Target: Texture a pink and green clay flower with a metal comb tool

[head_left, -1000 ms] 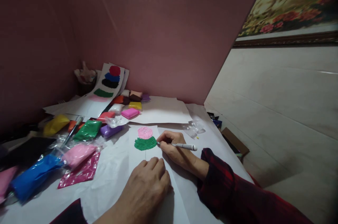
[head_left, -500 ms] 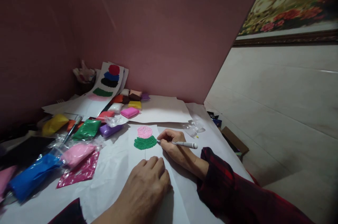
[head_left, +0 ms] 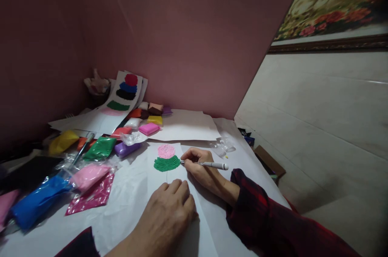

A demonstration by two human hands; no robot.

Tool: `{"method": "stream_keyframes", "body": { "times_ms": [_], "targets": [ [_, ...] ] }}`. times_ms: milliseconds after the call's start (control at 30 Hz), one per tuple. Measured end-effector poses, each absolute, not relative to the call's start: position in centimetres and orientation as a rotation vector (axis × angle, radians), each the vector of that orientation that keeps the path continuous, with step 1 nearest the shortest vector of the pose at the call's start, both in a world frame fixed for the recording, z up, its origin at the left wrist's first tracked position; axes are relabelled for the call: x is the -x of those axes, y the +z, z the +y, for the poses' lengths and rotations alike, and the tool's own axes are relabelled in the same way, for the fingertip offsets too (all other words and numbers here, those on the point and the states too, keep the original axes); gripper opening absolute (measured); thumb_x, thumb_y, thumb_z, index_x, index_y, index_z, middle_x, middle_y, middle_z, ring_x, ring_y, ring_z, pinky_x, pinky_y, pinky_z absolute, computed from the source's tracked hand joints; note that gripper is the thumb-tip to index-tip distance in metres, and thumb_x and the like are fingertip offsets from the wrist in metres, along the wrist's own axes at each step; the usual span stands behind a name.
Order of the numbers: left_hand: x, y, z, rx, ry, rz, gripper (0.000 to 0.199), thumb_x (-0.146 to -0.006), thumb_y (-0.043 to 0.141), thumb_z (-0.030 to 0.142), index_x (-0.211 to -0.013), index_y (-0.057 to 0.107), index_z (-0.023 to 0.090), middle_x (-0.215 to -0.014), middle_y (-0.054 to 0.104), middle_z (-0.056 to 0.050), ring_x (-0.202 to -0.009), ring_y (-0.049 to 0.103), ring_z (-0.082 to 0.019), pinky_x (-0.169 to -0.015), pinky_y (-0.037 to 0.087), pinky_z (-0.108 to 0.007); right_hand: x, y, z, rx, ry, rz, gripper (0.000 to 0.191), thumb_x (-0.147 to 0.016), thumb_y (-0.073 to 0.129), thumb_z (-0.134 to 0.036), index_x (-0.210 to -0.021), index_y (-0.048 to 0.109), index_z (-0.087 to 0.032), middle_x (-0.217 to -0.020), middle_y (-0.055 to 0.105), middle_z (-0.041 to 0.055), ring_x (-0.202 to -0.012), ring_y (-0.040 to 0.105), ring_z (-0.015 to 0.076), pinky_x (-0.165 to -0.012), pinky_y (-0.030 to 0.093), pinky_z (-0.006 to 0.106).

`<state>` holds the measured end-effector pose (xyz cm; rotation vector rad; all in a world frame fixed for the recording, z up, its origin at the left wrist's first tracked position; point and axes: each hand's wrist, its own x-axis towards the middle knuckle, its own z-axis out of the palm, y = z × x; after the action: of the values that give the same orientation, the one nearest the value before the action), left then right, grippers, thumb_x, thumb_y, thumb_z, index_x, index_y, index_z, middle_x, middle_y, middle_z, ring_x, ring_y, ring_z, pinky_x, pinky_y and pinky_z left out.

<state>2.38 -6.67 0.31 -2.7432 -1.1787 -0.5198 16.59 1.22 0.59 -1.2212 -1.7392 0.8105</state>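
My right hand (head_left: 200,167) is closed in a pinch around a slim pen-like tool (head_left: 215,165) with a metal front end and a striped white handle. The tool's tip meets the right edge of a ridged green clay shape (head_left: 166,163). Above the green sits a round, textured pink clay piece (head_left: 166,151), and both lie on a narrow white paper (head_left: 154,180) with a thin drawn line below them. My left hand (head_left: 168,212) rests on the lower part of this paper, fingers curled under and fingertips hidden. Whether it holds anything is hidden.
Clay packets crowd the left, among them a green packet (head_left: 100,148), a blue packet (head_left: 41,200) and a pink packet (head_left: 91,177). A brush (head_left: 83,148) lies among them. Behind leans a paper with coloured clay shapes (head_left: 125,94). Clear plastic scraps (head_left: 222,146) lie right.
The tool's handle end has shifted very slightly to the right. My left hand and the paper stay where they were.
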Motion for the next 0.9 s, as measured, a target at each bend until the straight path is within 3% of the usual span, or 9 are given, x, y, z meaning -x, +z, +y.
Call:
{"method": "stream_keyframes", "body": {
  "times_ms": [900],
  "targets": [
    [-2.41,0.24,-6.60,2.730,-0.510,-1.162,0.007,-0.084,0.065,0.014,-0.079,0.065,0.019,-0.085,0.068,-0.001,-0.079,0.062,-0.021,-0.063,0.042,-0.032,-16.63,0.19,1.42,1.228,0.804,-1.690,0.013,-0.070,0.053,-0.011,-0.069,0.064,-0.016,-0.064,0.061,-0.0006,-0.059,0.052,0.0116,-0.055,0.038,0.023]
  ]
}}
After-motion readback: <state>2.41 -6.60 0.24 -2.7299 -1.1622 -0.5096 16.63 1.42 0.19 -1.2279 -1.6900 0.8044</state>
